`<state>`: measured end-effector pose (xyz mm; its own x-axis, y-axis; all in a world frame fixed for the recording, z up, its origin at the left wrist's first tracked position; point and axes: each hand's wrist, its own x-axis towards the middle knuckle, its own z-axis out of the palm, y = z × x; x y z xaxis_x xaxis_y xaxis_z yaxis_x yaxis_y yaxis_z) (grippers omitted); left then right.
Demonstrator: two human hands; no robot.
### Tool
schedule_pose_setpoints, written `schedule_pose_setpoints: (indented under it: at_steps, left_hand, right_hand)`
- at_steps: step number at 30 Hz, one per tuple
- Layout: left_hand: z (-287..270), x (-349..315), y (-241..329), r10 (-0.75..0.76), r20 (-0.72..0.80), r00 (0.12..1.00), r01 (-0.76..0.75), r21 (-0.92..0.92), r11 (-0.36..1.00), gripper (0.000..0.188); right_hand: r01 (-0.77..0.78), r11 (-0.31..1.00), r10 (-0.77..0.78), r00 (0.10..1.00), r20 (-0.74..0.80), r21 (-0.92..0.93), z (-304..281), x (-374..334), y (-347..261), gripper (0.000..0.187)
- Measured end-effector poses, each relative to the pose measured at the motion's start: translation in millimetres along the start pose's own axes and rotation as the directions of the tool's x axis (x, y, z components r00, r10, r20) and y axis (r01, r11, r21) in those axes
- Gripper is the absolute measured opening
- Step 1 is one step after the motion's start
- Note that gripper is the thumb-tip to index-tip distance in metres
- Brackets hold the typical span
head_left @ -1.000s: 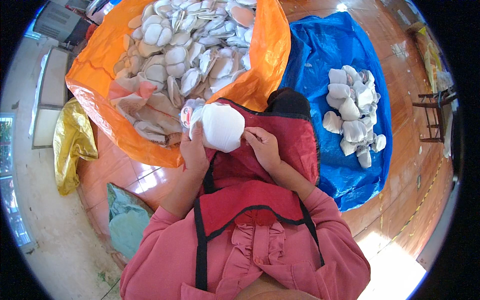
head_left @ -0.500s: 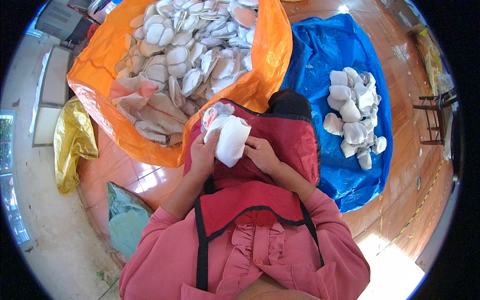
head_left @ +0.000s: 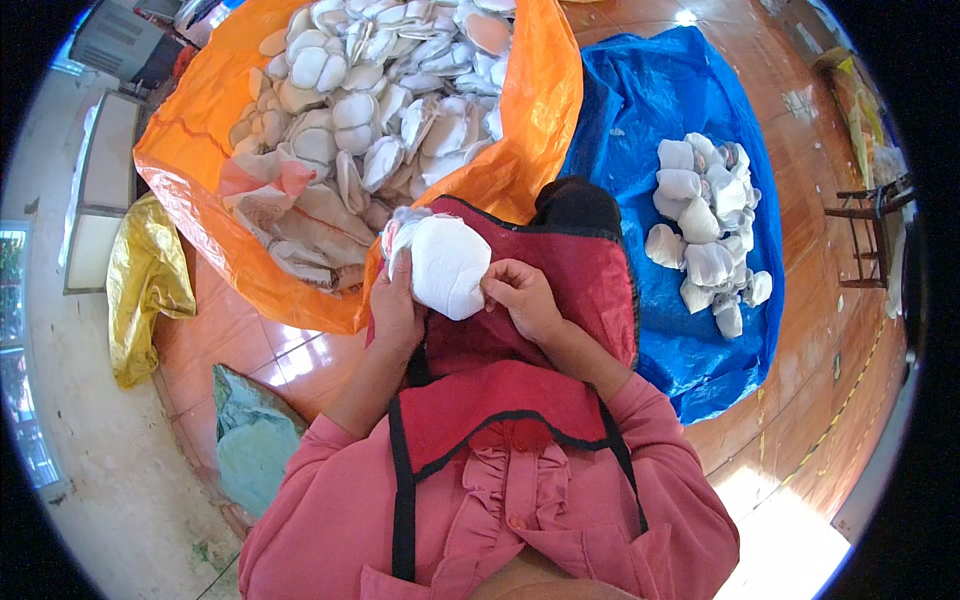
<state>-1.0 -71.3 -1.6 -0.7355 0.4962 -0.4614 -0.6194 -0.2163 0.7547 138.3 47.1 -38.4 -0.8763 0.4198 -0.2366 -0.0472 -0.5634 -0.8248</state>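
Left hand (head_left: 396,308): is gripping, thumb pointing up
Right hand (head_left: 524,302): is pinching with the fingertips
Forearms (head_left: 368,388): both bare, slanting inward

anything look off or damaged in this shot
One peach-coloured piece looks odd by colour among mostly white ones, upper right in the orange bag. The white bundle between left hand and right hand shows no obvious damage.

Glossy orange-brown tiles (head_left: 215,345) cover the floor, with pale grout lines and bright glare; a yellow-and-dark striped line (head_left: 836,425) crosses it on the right, near a dark wooden chair or stool (head_left: 868,240); strong sunlight (head_left: 790,545) whitens the lower right; at left, a stained off-white wall (head_left: 105,470) meets a barred, bluish window (head_left: 15,350).
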Motion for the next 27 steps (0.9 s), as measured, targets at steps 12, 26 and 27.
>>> schedule_pose_setpoints:
  at_steps: [12,26,27]
  left_hand:
    - [-12.7,5.8,-9.5,0.067,0.020,0.998,-0.069,0.157,0.985,0.030]
    - [-0.2,3.4,3.7,-0.030,-0.083,0.996,0.035,0.061,0.998,0.033]
    - [-2.8,4.5,2.6,-0.053,-0.081,0.995,0.058,0.050,0.997,0.034]
  right_hand:
    - [-0.063,0.945,0.069,0.998,0.008,-0.322,1.2,3.1,1.1,0.018]
    - [0.042,0.973,-0.075,0.987,-0.139,-0.226,0.9,1.0,5.1,0.013]
    - [0.053,0.973,-0.087,0.986,-0.145,-0.226,0.8,0.1,4.6,0.013]
